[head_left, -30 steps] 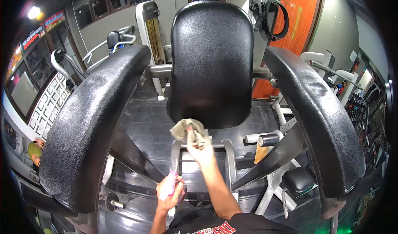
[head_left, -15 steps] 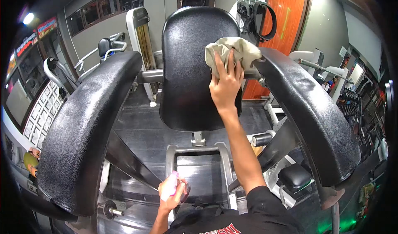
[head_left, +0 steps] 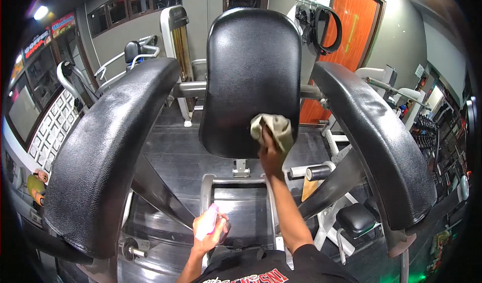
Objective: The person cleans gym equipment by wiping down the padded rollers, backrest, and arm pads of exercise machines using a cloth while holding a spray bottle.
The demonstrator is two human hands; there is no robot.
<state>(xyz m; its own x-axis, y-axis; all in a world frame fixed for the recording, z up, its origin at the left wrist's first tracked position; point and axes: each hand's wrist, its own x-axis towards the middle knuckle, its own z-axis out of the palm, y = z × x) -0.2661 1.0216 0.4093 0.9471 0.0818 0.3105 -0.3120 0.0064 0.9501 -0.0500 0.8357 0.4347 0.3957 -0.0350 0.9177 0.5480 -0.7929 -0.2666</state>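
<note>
My right hand (head_left: 270, 150) is closed on a pale beige cloth (head_left: 277, 130), which lies against the lower right part of a black padded backrest (head_left: 253, 72). Low in the view, left of centre, my left hand (head_left: 208, 233) grips a bottle with a pink top (head_left: 211, 217); its darker body shows partly behind the fingers. Long black arm pads stand on both sides, one at the left (head_left: 110, 152) and one at the right (head_left: 376, 137).
A grey metal frame (head_left: 206, 195) rises from the floor below the backrest. At the lower right is a small black seat (head_left: 356, 218) beside a roller pad (head_left: 319, 172). A weight plate (head_left: 130, 249) sits low left. Behind stands an orange door (head_left: 346, 27).
From the backrest's lower edge, my right hand went up to its upper right with the cloth, then back down to the lower right. My left hand stays low with the bottle.
</note>
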